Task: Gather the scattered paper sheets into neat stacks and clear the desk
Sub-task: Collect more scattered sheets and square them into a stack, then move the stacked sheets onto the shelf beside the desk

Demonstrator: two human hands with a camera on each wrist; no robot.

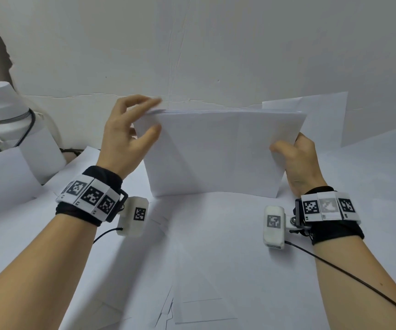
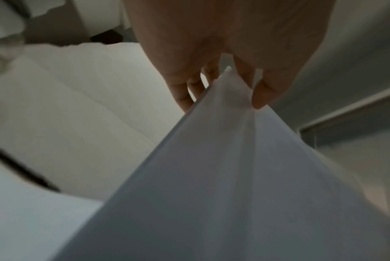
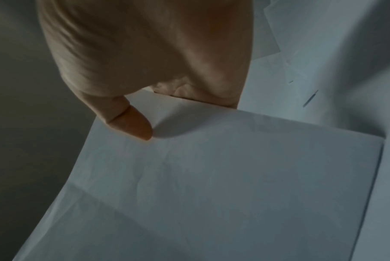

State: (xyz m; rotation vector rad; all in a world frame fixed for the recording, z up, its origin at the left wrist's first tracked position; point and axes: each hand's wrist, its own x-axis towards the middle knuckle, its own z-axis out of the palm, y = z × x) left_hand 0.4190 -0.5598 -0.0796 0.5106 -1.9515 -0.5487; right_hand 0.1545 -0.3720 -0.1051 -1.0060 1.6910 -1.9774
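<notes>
A stack of white paper sheets [image 1: 216, 151] stands upright on its long edge in the middle of the desk. My left hand [image 1: 130, 136] holds its upper left corner, thumb in front and fingers over the top edge; the left wrist view shows the stack [image 2: 234, 176] between thumb and fingers [image 2: 184, 95]. My right hand [image 1: 297, 160] grips the stack's right edge, thumb on the front face. In the right wrist view the thumb [image 3: 131, 123] presses on the sheets [image 3: 211, 185]. Loose white sheets [image 1: 192, 270] cover the desk below.
A white bottle [image 1: 4, 108] with a dark cord stands at the far left beside a white box [image 1: 42, 153]. More sheets lean against the wall at the back right [image 1: 323, 110]. A white wall rises just behind the stack.
</notes>
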